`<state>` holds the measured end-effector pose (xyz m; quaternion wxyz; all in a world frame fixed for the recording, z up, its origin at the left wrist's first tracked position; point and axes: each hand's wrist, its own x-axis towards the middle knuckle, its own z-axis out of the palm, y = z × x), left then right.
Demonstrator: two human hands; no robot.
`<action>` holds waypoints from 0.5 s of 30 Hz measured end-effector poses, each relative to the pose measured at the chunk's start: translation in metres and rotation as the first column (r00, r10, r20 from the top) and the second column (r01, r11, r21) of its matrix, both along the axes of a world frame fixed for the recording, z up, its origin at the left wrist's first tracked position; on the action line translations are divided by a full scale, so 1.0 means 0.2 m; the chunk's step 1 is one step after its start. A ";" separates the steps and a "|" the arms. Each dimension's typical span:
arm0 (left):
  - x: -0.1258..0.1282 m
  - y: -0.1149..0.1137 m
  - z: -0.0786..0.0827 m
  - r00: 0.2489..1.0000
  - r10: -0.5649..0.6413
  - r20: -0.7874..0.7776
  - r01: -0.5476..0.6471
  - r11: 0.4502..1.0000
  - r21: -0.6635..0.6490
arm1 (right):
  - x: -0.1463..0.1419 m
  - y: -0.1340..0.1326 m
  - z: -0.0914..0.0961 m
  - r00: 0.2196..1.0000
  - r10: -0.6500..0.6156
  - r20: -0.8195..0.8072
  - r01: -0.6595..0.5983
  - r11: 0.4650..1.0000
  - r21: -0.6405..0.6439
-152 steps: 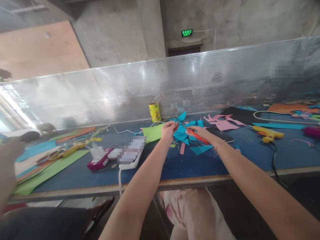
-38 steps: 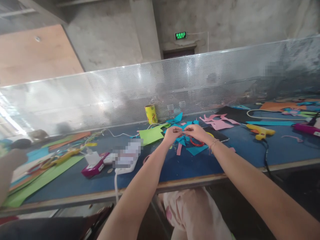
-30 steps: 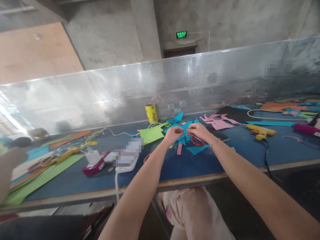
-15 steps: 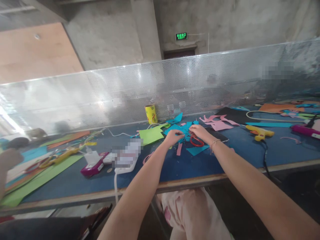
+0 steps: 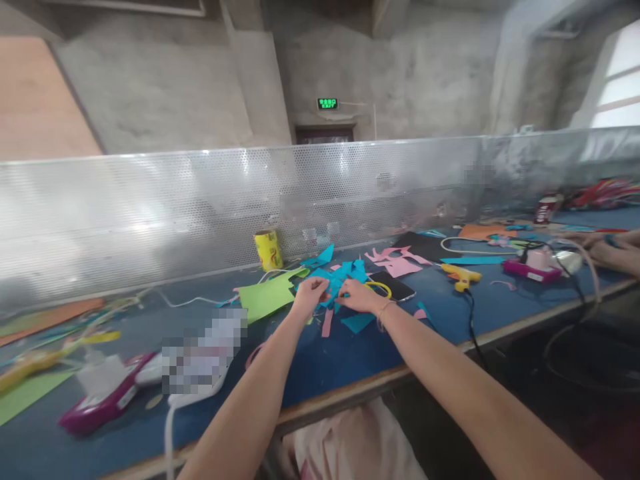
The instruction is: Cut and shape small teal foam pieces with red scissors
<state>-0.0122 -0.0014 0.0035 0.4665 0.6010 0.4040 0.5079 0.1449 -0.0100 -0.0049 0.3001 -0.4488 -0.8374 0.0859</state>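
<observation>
Blue paper partly hidden by right grip, hold unclear; phone screen blurred.

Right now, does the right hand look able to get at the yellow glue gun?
Probably yes: the right hand is at the blue paper, and the yellow glue gun lies farther right, with only low things, such as a flat black item, seen between them.

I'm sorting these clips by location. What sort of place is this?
Probably a craft workshop: pieces of cut blue paper and what looks like a yellow glue gun lie on a long blue table, and a green exit sign on the bare concrete wall suggests a work building.
</observation>
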 end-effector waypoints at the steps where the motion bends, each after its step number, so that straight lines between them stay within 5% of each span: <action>1: 0.00 0.00 0.00 1.000 -0.013 -0.014 0.013 1.000 0.003 | 0.00 0.00 0.00 0.999 -0.022 -0.027 0.022 0.999 0.028; 10: 0.05 -0.07 0.03 0.957 -0.123 -0.262 0.154 0.983 0.102 | 0.04 -0.10 0.06 0.927 -0.074 -0.368 -0.013 0.973 -0.230; 15: 0.05 -0.05 0.00 0.755 0.108 -0.647 0.205 0.898 0.389 | 0.34 -0.20 0.12 0.910 -0.256 -0.325 0.217 0.964 -0.153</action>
